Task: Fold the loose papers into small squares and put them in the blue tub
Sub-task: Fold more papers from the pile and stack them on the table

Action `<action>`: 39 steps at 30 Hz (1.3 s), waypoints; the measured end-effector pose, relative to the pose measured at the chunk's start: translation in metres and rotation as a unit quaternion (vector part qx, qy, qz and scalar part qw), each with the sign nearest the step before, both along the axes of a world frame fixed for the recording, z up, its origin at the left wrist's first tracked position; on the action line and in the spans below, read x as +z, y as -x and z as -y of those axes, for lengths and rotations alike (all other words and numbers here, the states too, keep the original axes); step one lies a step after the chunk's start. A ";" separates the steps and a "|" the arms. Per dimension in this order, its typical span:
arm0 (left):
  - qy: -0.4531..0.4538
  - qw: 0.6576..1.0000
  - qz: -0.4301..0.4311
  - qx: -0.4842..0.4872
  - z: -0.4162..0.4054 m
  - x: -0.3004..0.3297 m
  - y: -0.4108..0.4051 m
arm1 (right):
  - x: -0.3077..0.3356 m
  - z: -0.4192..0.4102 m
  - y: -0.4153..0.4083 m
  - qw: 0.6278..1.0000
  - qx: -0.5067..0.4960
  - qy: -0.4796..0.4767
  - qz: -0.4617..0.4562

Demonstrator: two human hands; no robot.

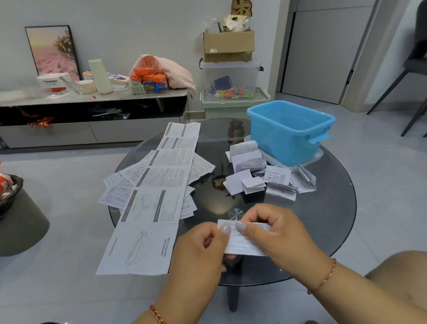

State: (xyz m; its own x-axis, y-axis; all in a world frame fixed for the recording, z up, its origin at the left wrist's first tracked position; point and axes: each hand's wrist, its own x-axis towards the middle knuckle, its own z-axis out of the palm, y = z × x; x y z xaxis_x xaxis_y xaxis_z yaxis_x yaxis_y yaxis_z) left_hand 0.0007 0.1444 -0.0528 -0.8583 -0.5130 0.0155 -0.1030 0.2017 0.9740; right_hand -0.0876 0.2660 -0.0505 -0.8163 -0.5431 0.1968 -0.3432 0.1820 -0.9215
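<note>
Both my hands hold one small printed paper [242, 243] above the near edge of the round glass table [330, 206]. My left hand [201, 249] pinches its left edge between thumb and fingers. My right hand [275, 232] grips its right side, thumb on top. A long unfolded instruction sheet [156, 207] lies on the left over several loose papers [119, 187]. Several folded paper squares [251, 175] lie in a heap at the table's middle right. The blue tub [291, 130] stands at the back right on a clear lid; its visible inside looks bare.
The long sheet overhangs the table's near left edge. A grey stool with a basket [13, 210] stands on the floor at left. Behind are a low cabinet [85, 110], stacked storage boxes [231, 88] and a dark chair [417, 65] at right.
</note>
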 end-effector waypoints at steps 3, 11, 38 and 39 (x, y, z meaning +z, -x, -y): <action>0.060 0.998 -0.008 0.014 0.001 -0.003 0.001 | -0.002 0.003 -0.003 1.000 0.001 0.001 0.001; 0.111 0.991 -0.064 0.035 0.007 0.002 0.005 | 0.011 -0.003 0.001 0.997 0.026 -0.044 0.056; 0.402 0.915 -0.024 0.001 0.004 -0.054 0.003 | -0.034 -0.030 0.011 0.960 -0.006 -0.218 -0.178; 0.400 0.916 -0.017 0.009 0.004 -0.054 0.004 | -0.034 -0.027 0.010 0.957 -0.015 -0.227 -0.179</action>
